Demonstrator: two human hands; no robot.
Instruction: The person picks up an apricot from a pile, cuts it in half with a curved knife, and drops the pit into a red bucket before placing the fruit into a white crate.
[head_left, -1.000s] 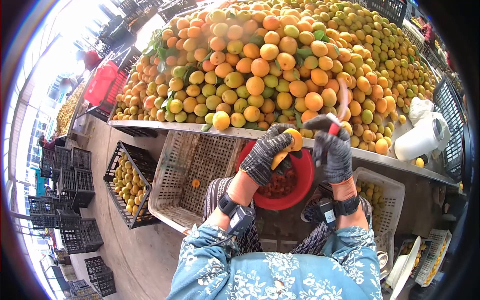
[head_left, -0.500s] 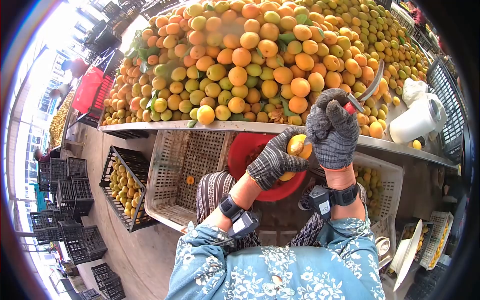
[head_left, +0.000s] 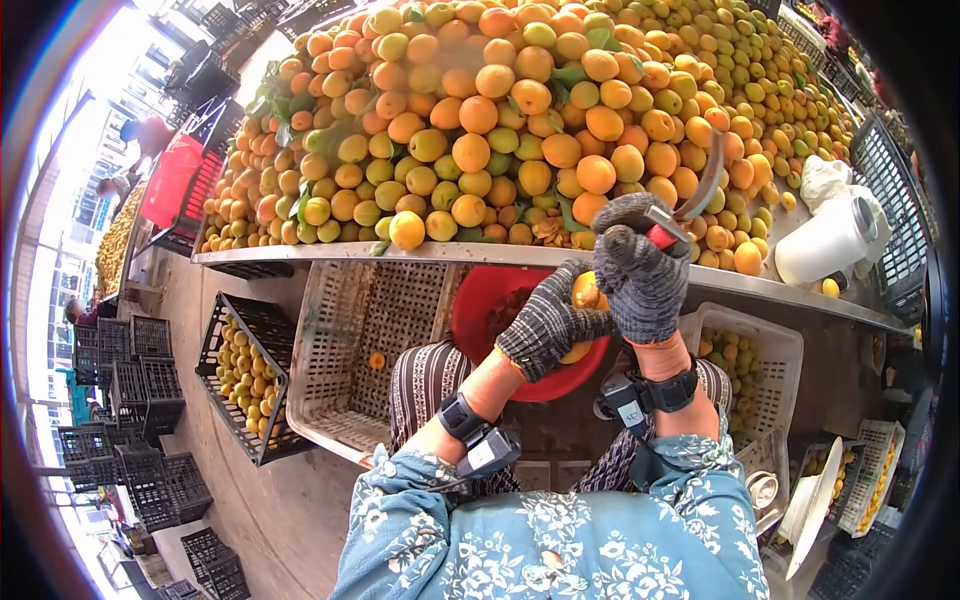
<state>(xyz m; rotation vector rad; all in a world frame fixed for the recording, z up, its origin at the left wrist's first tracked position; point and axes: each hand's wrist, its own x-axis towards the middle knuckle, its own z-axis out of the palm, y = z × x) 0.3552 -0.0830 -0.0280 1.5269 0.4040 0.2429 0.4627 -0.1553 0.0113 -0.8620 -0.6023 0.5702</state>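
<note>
My left hand (head_left: pixel 548 322), in a grey knitted glove, is closed around a yellow-orange fruit (head_left: pixel 584 291) above the red basin (head_left: pixel 480 310). More yellow fruit shows below its fingers. My right hand (head_left: pixel 642 275), gloved the same way, grips the red handle (head_left: pixel 662 236) of a curved knife (head_left: pixel 707 180), whose blade points up and away from me. Its lower edge is beside the fruit in my left hand. Beyond both hands, orange and green fruits (head_left: pixel 475 153) are heaped on a metal-edged table (head_left: pixel 400 251).
An empty-looking pale crate (head_left: pixel 345 330) with one small orange piece stands left of the basin, beside a black crate (head_left: pixel 283 385) of fruit. Another pale crate (head_left: pixel 785 350) holds green fruit at right. A white jug (head_left: pixel 815 243) lies on the table.
My right hand has moved left, closer to my left hand, and the knife has moved with it. My left hand keeps its hold on the fruit.
</note>
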